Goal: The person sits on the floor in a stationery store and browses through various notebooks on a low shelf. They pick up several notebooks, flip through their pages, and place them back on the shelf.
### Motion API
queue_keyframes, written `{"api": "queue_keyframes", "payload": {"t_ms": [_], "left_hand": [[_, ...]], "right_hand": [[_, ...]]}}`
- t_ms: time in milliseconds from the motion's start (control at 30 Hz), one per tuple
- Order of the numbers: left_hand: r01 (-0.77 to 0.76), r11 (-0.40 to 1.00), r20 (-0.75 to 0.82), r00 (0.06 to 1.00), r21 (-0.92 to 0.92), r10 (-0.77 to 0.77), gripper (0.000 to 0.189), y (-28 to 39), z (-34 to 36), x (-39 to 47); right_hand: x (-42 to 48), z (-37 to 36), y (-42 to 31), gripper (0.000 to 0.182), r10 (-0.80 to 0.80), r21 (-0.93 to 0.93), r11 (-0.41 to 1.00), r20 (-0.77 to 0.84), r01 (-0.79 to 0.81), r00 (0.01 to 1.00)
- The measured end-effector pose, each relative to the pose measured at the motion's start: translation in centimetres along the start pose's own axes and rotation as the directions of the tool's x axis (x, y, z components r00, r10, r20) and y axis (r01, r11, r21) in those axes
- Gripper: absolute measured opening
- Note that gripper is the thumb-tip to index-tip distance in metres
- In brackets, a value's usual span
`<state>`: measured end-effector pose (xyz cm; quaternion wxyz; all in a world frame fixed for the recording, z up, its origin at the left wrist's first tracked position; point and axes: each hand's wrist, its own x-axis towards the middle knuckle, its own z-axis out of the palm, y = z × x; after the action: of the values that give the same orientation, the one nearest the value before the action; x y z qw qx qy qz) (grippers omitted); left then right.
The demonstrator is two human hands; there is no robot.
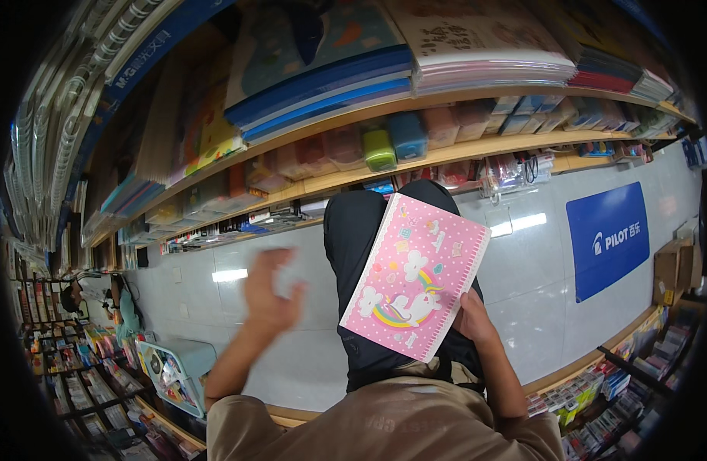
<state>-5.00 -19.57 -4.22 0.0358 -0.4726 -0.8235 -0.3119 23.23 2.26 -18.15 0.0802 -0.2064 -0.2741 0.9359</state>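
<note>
A pink polka-dot drawing book (pixel 414 276) with a unicorn and a rainbow on its cover lies tilted over my dark-trousered knees. My right hand (pixel 473 317) grips its lower right edge, with the fingers hidden beneath the book. My left hand (pixel 271 291) is raised to the left of the book, apart from it and blurred. Its fingers are spread and nothing is in them.
Before me stands a wooden shelf (pixel 342 176) with stacked books (pixel 324 104) above and a lime-green container (pixel 379 151) among boxes below. A blue floor mat (pixel 608 242) lies right. A pale green bin (pixel 180 369) and a person (pixel 126 311) are left.
</note>
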Motion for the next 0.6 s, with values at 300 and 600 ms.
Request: {"api": "queue_keyframes", "payload": {"t_ms": [300,600], "left_hand": [[0.586,0.762,0.356,0.799,-0.277,-0.485,0.05,4.3,7.7,-6.0],[0.555,0.514,0.156,0.764,-0.653,-0.626,0.023,0.3,-0.3,-7.7]], "right_hand": [[-0.3,-0.6,0.0,0.074,-0.014,-0.013,1.0,0.035,0.014,0.999],[-0.2,-0.4,0.4,0.07,-0.043,-0.015,0.999,0.023,0.043,0.999]]}}
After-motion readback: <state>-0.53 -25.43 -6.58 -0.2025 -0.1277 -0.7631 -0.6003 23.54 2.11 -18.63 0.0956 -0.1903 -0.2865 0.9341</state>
